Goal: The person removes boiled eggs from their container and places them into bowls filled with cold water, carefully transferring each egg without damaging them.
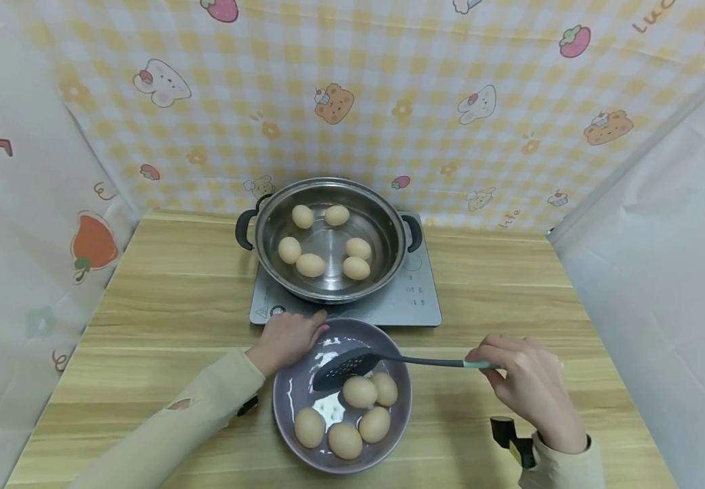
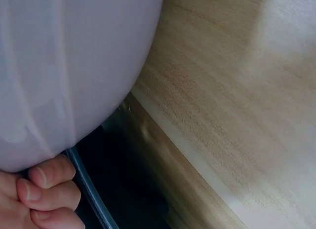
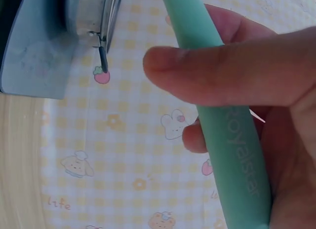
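A purple-grey bowl (image 1: 285,424) with several brown eggs (image 1: 345,441) stands at the front of the table. My left hand (image 1: 287,339) holds its far-left rim; in the left wrist view the curled fingers (image 2: 52,182) lie against the bowl's outer wall (image 2: 84,56). With my right hand (image 1: 526,377) I grip the green handle (image 3: 232,150) of a dark skimmer (image 1: 352,367). Its perforated head is over the bowl, tilted, beside the eggs, and carries no egg that I can see. Behind, a steel pot (image 1: 328,296) holds several eggs (image 1: 310,265) in what looks like water.
The pot, with two black handles, sits on a grey induction cooker (image 1: 413,309) just behind the bowl. A yellow checked cloth (image 1: 389,61) hangs behind the wooden table (image 1: 193,285). White sheets (image 1: 664,224) flank both sides.
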`<act>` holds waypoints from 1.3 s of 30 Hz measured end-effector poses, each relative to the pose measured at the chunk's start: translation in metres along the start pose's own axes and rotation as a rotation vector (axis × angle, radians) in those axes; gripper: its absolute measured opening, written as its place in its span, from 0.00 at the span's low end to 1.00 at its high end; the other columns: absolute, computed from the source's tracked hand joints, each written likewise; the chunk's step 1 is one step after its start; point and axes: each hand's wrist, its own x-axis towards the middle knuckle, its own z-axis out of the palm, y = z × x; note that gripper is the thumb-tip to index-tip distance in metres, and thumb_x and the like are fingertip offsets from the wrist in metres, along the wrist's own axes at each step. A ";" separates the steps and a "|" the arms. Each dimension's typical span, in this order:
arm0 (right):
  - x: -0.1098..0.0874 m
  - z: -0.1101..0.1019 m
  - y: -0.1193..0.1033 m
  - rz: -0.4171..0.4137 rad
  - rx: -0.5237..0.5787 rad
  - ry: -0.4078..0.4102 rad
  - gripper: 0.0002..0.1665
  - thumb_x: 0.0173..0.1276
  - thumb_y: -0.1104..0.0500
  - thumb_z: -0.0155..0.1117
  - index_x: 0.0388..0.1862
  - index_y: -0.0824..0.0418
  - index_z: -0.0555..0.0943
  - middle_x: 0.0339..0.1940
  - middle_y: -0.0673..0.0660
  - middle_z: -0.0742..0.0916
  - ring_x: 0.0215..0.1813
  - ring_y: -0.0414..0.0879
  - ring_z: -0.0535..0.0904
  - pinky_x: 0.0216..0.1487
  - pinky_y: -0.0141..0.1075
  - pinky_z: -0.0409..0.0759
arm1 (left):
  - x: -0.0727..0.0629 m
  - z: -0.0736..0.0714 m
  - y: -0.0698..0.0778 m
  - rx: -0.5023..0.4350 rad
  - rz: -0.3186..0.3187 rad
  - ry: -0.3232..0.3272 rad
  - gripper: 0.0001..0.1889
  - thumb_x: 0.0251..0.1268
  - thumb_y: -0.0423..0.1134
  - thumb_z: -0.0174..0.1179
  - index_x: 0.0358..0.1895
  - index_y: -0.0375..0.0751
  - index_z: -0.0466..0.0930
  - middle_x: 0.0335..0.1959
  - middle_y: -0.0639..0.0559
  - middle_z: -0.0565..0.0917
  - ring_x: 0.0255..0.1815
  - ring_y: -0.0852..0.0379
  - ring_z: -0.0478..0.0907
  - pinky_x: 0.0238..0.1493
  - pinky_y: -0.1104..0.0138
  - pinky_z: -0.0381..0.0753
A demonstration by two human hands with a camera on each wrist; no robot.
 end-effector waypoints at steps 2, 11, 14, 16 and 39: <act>0.001 0.000 0.001 -0.019 0.004 0.016 0.24 0.24 0.73 0.74 0.19 0.47 0.81 0.19 0.38 0.80 0.16 0.30 0.67 0.17 0.22 0.59 | 0.000 0.000 0.000 -0.001 -0.002 -0.004 0.11 0.67 0.50 0.47 0.33 0.47 0.68 0.09 0.52 0.69 0.10 0.51 0.69 0.11 0.61 0.62; 0.007 -0.004 0.006 -0.016 0.105 0.052 0.16 0.33 0.70 0.71 0.22 0.53 0.83 0.21 0.43 0.82 0.19 0.39 0.75 0.20 0.27 0.69 | 0.000 0.002 -0.002 -0.012 0.009 0.003 0.11 0.67 0.50 0.49 0.33 0.47 0.68 0.09 0.52 0.68 0.10 0.52 0.68 0.11 0.62 0.62; 0.012 -0.006 0.009 0.013 0.130 0.055 0.14 0.35 0.70 0.71 0.24 0.55 0.83 0.22 0.46 0.83 0.21 0.41 0.77 0.23 0.28 0.72 | -0.001 0.003 -0.003 0.003 0.013 0.012 0.07 0.64 0.45 0.51 0.33 0.47 0.71 0.09 0.54 0.68 0.09 0.55 0.66 0.11 0.64 0.61; 0.016 -0.007 0.011 0.036 0.122 0.068 0.11 0.41 0.67 0.70 0.26 0.56 0.84 0.23 0.48 0.84 0.21 0.42 0.78 0.22 0.29 0.72 | -0.002 0.004 -0.003 0.010 0.021 0.041 0.08 0.63 0.45 0.53 0.30 0.47 0.72 0.08 0.55 0.67 0.09 0.57 0.64 0.10 0.65 0.61; 0.061 0.054 0.019 0.150 -0.237 0.310 0.11 0.47 0.75 0.64 0.24 0.61 0.85 0.20 0.54 0.83 0.20 0.50 0.75 0.17 0.39 0.64 | -0.001 0.003 -0.002 -0.026 0.011 0.003 0.11 0.68 0.50 0.47 0.32 0.48 0.67 0.09 0.54 0.66 0.09 0.54 0.67 0.11 0.63 0.60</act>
